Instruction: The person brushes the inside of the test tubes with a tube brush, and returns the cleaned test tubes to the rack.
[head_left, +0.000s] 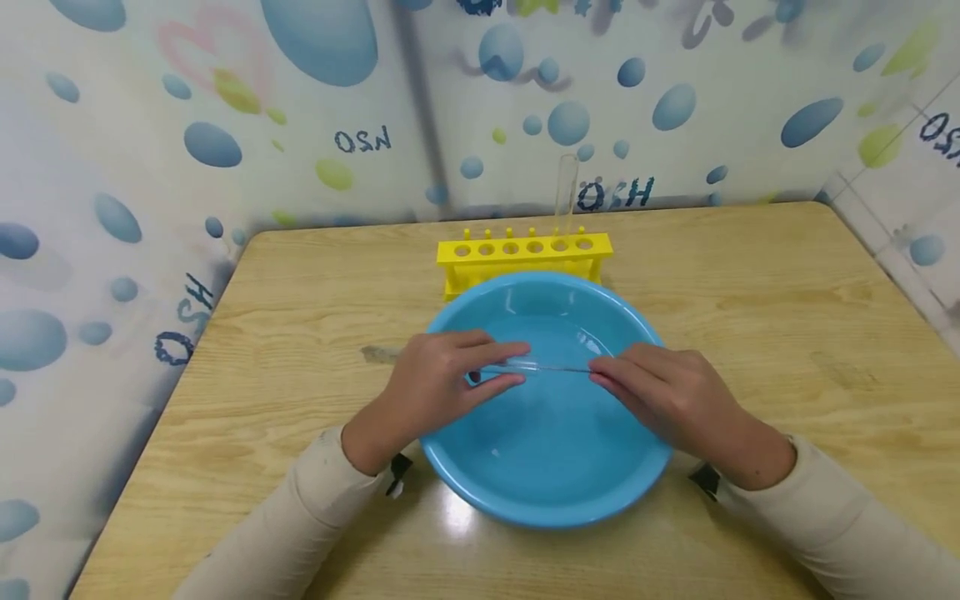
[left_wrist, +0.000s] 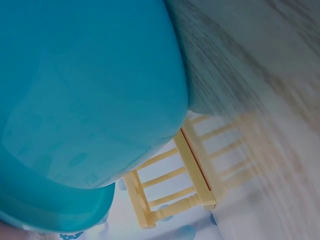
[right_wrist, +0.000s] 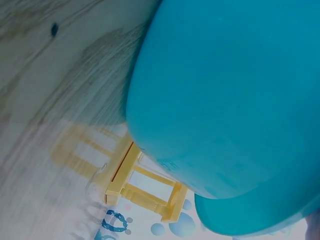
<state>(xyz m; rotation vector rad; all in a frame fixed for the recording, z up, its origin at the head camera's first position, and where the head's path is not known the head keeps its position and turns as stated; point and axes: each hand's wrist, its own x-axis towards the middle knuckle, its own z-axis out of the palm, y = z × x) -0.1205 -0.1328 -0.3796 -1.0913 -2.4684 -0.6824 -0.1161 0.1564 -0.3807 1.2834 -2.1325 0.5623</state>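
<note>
Over the light blue basin [head_left: 547,467], my left hand [head_left: 435,375] holds a clear glass test tube [head_left: 519,365] lying level between thumb and fingers. Facing it, my right hand [head_left: 675,396] pinches a thin, wire-like rod [head_left: 564,368]. That rod runs leftward to the tube's right end; how far it goes inside cannot be made out. Part of the tube is hidden by the left hand. Both wrist views mostly show the basin's outer wall [left_wrist: 100,95], and neither shows the held things.
Behind the basin stands a yellow test tube rack [head_left: 525,250] with one clear test tube [head_left: 567,192] upright in it, toward the right. The wooden table [head_left: 765,292] meets a patterned wall covering [head_left: 465,108] at the back and sides.
</note>
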